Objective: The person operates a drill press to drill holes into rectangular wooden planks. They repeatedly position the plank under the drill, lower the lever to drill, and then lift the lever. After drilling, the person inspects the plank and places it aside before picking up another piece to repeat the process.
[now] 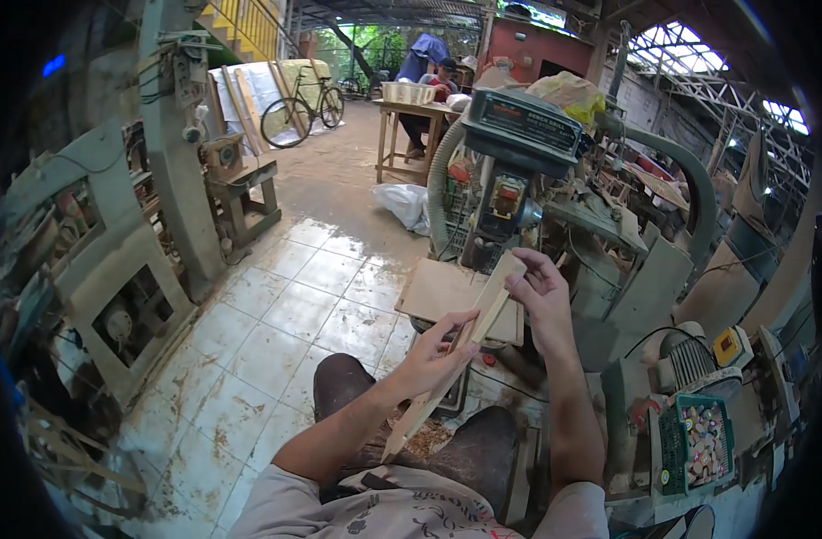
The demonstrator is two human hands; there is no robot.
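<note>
A long, narrow wooden strip [489, 310] slants across the view, from near my lap up toward the drill press. My left hand [435, 357] is wrapped around its middle, thumb along one side and fingers on the other. Near the far end, the fingertips of my right hand [541, 289] pinch the strip's edge. Just beyond the strip stands a bench drill press [510, 166] with a dark green head. Its flat board-topped table [442, 292] lies under and behind the strip. The strip is held in the air above my legs.
To the right, a green crate [696, 445] holds many small pieces beside an electric motor [685, 355]. A large band-saw-like machine frame [114, 260] stands left. A person [438, 90] sits behind a wooden table [411, 110]. A bicycle [303, 108] leans farther back. Wood shavings litter the tiled floor.
</note>
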